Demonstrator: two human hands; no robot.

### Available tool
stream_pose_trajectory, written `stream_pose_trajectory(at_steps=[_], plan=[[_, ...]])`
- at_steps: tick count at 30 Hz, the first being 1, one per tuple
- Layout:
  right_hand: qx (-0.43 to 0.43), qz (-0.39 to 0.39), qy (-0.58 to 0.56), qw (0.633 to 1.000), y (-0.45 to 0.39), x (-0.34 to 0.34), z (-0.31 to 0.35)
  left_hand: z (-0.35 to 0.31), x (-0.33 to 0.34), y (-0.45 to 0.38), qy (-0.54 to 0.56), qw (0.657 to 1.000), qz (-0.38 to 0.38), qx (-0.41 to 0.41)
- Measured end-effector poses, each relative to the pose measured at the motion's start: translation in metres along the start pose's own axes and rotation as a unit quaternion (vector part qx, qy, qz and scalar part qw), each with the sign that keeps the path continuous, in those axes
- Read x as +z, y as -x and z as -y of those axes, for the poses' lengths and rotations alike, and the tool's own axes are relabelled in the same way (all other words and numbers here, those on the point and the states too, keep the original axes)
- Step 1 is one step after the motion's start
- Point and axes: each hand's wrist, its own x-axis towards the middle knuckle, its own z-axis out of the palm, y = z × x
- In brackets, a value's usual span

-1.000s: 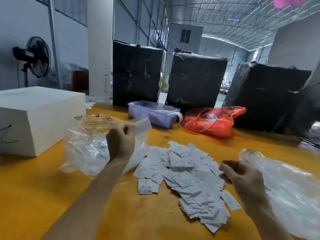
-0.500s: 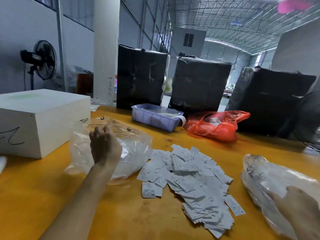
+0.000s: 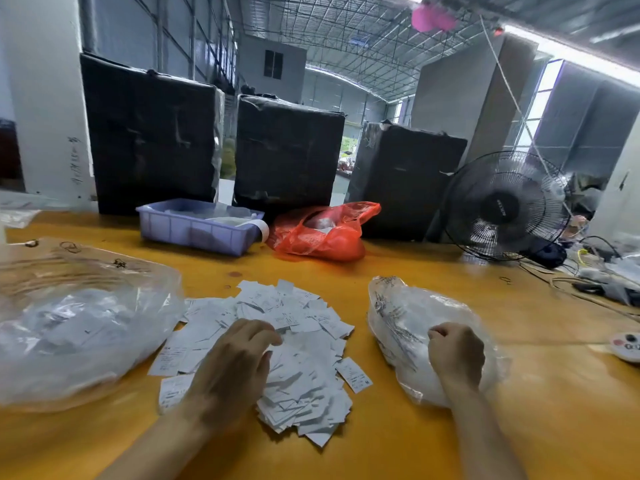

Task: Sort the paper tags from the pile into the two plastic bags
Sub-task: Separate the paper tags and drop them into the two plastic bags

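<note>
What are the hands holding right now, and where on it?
The left hand rests on the tag pile, with no clear hold. The right hand is curled at the right bag; whether it holds anything cannot be told.

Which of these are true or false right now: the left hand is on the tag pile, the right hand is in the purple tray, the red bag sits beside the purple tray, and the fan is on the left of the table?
1. The left hand rests on the pile of paper tags. True.
2. The right hand is in the purple tray. False: it is at the right clear bag, fingers curled; the tray stands farther back.
3. The red bag lies beside the purple tray. True, just to its right.
4. The black fan stands on the left of the table. False: it stands at the far right.
</note>
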Motion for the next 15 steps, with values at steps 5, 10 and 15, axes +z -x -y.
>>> stream_pose_trajectory(at_steps=[5,10,15], plan=[[-0.055,-0.083,-0.125,0.987,0.006,-0.01,0.018,-0.003,0.003,0.001,0.044,0.999,-0.007,-0.03],[0.102,0.169,-0.571,0.797,0.045,-0.013,0.079,-0.016,-0.005,-0.008,0.333,0.917,-0.008,-0.218],[-0.004,0.321,-0.463,0.826,0.104,0.011,0.109,-0.021,-0.013,-0.015,0.615,0.691,0.139,-0.354]])
